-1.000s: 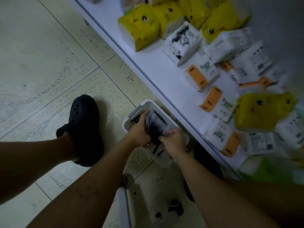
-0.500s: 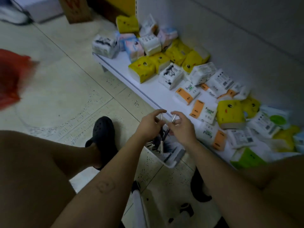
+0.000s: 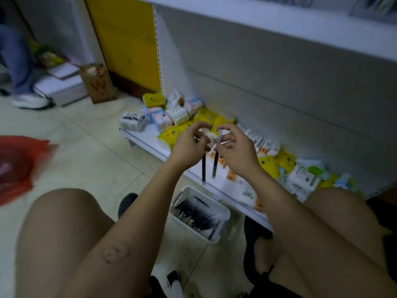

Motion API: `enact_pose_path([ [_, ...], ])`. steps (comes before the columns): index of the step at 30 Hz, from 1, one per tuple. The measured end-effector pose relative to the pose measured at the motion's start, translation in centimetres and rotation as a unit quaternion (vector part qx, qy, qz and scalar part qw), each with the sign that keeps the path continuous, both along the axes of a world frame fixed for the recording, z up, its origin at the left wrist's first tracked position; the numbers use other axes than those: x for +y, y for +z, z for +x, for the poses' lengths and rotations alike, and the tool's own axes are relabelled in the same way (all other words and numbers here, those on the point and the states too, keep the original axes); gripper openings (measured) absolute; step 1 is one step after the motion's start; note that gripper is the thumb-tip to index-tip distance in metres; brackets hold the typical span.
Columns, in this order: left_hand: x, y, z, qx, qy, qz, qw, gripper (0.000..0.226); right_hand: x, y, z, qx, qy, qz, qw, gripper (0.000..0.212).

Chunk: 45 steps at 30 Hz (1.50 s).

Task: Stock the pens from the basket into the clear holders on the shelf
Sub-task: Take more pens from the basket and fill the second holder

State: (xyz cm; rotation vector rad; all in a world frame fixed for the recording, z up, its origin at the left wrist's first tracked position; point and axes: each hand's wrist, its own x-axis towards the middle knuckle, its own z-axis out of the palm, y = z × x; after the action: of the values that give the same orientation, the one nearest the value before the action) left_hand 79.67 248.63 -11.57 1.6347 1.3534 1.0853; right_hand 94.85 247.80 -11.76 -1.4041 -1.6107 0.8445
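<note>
Black-barrelled slim pens (image 3: 203, 168) hang in front of you, 2 of them side by side. Their long axes are close to upright in the view, with the lower ends pointing down at the white rectangular plastic basket (image 3: 224, 220) on the floor between your knees, where many more dark pens lie.

Your left hand (image 3: 189, 147) pinches the top of the left pen in curled fingers. Your right hand (image 3: 238, 151) pinches the right pen (image 3: 215, 166) just below its pale cap. Both grips are narrow and closed on a pen.

The clear holders (image 3: 373, 4) show only as a blur on the white upper shelf (image 3: 279, 35). That puts them far, high and to the right of both hands, so your right hand is the nearer one. I judge the coming move is a lift up and to the right, keeping each pen upright so it enters a holder end first.
</note>
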Motion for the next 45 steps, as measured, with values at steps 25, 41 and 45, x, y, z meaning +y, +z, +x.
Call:
enact_pose_path([
  [25, 0.4, 28.8, 11.3, -0.100, -0.093, 0.264, 0.955, 0.021, -3.5, 28.8, 11.0, 0.034, -0.066, 0.304, 0.950, 0.037],
  [41, 5.2, 39.0, 21.0, -0.165, -0.196, 0.314, 0.914, 0.015, -0.4, 38.1, 21.4, 0.043, -0.165, 0.396, 0.902, 0.038],
  [45, 5.9, 39.1, 23.3, -0.157, -0.208, 0.315, 0.912, 0.016, 0.4, 37.6, 24.2, 0.032, -0.196, 0.382, 0.903, 0.037],
])
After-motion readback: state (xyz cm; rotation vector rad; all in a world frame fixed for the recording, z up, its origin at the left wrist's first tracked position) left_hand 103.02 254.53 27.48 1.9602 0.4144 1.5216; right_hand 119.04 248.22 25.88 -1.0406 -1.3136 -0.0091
